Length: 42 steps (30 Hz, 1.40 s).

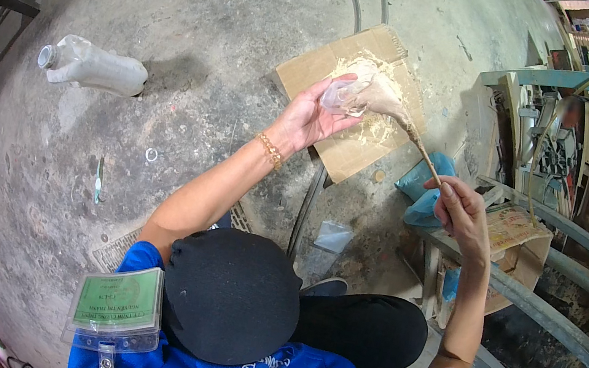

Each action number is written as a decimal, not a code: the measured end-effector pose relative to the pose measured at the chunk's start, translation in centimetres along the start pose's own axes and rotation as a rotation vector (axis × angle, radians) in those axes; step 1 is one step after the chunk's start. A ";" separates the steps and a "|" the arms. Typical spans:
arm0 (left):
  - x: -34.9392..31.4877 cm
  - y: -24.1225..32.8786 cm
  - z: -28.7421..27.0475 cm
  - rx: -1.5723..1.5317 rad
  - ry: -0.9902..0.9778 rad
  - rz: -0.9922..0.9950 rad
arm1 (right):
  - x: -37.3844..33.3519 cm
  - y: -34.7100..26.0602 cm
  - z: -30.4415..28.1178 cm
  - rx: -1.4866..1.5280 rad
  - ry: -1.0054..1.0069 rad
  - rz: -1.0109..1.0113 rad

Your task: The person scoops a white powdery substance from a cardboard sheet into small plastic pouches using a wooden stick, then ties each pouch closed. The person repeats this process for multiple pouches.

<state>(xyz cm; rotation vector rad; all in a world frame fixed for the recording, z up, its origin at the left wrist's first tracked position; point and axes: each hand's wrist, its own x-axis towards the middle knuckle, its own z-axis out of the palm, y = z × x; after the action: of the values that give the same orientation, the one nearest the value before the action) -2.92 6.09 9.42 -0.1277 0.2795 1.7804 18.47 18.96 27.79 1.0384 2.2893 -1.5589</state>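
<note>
My left hand [311, 116] is over a flat piece of cardboard [348, 163], its fingers curled round a translucent plastic piece [336, 97], a cup or a bag; I cannot tell which. Beige paste [382, 98] spreads from its mouth along the end of a thin stick [427, 162]. The stick's other end is pinched in my right hand [462, 215], lower and to the right. Pale yellow powder or crumbs [387, 135] lie scattered on the cardboard under the paste.
A white plastic jug [101, 67] stands on the concrete floor at left. Blue plastic bags [423, 189], a cardboard box [517, 238] and metal rails [548, 309] are at right. A clear bag [333, 236] lies near my foot. A dark cable [310, 206] crosses the floor.
</note>
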 end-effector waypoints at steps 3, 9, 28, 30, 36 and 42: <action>0.1 -0.1 0.0 -0.053 -0.027 -0.017 | 0.0 0.1 0.1 0.019 -0.022 0.001; 0.2 -0.6 0.4 -0.088 -0.060 -0.032 | 0.0 -0.1 0.3 0.053 -0.046 -0.022; 0.6 -0.4 -0.7 -0.255 -0.087 -0.042 | 0.7 0.7 0.9 -0.103 0.040 -0.077; 0.5 -0.3 -1.0 -0.259 -0.090 -0.057 | 0.8 0.3 0.9 -0.082 0.023 -0.055; 0.5 -0.4 -1.1 -0.296 -0.064 -0.085 | 1.2 0.9 0.8 -0.058 -0.042 -0.053; 0.2 -0.3 -1.1 -0.238 -0.036 -0.075 | 0.9 -0.1 0.8 -0.045 -0.048 -0.029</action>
<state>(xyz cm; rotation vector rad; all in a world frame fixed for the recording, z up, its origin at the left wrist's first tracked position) -2.75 6.07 8.30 -0.2724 0.0351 1.7351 17.56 18.63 27.07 0.9511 2.3062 -1.5187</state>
